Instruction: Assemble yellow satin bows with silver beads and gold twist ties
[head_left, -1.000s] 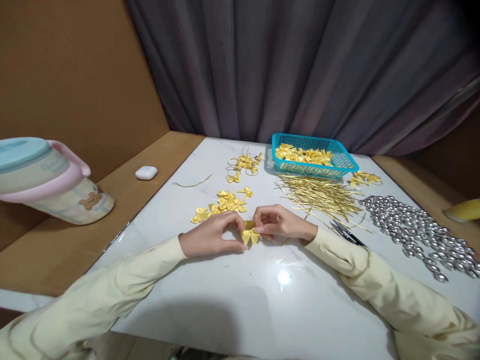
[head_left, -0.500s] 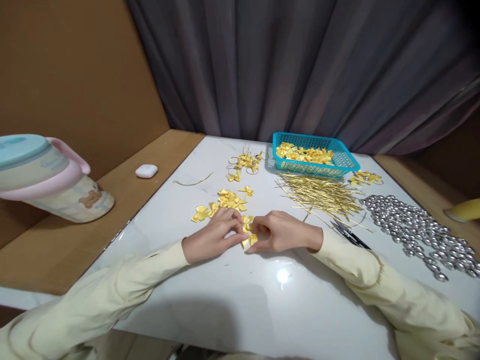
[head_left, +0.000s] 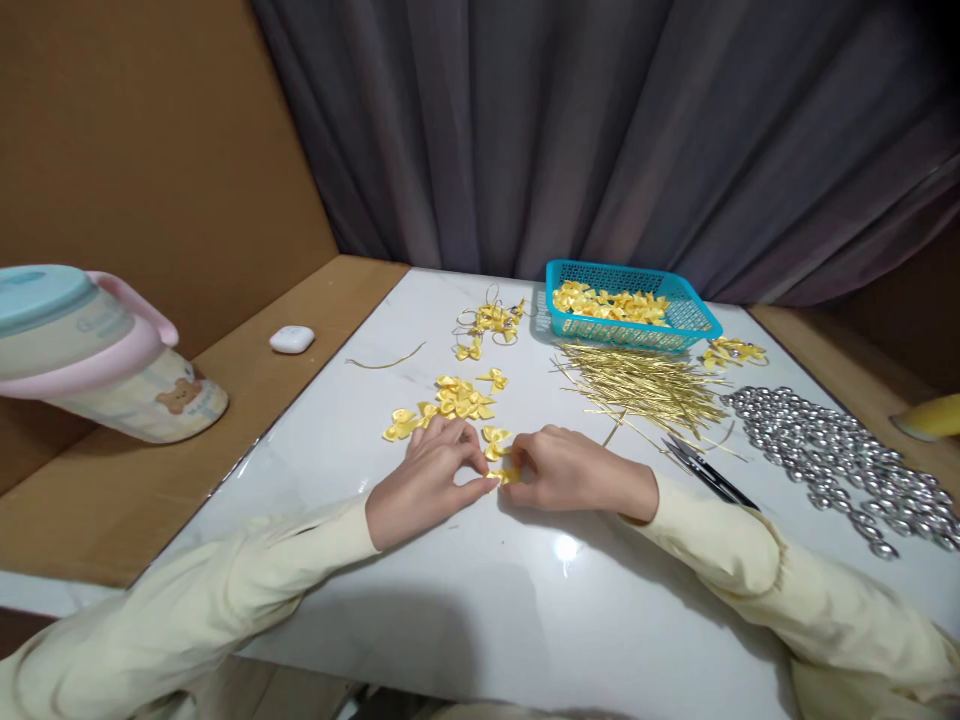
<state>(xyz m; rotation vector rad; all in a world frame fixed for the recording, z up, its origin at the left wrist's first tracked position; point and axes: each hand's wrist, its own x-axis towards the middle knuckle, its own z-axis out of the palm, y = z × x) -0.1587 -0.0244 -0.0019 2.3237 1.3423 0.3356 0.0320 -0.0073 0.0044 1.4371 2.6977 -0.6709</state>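
Between my two hands is a small yellow ribbon bow (head_left: 505,475), pinched from both sides just over the white tabletop. My left hand (head_left: 429,480) grips its left end between thumb and forefinger. On the other side, the thumb and fingers of my right hand (head_left: 562,468) close on its right end, partly hiding it. Just beyond the fingertips lies another yellow bow (head_left: 495,441). A cluster of yellow bows (head_left: 459,397) rests past my left hand. Farther back are bows with thin looped gold cords (head_left: 496,318).
A turquoise basket (head_left: 630,335) of yellow bows stands at the back. Before it lie gold twist ties (head_left: 641,385), black snips (head_left: 712,472) and many silver beads (head_left: 840,465). At left are a white earphone case (head_left: 292,340) and a large cup (head_left: 112,360); one gold cord (head_left: 386,363) lies nearby.
The bow between my hands has turned flatter and now sits apart from the bow behind it. My right hand has shifted slightly to the right.
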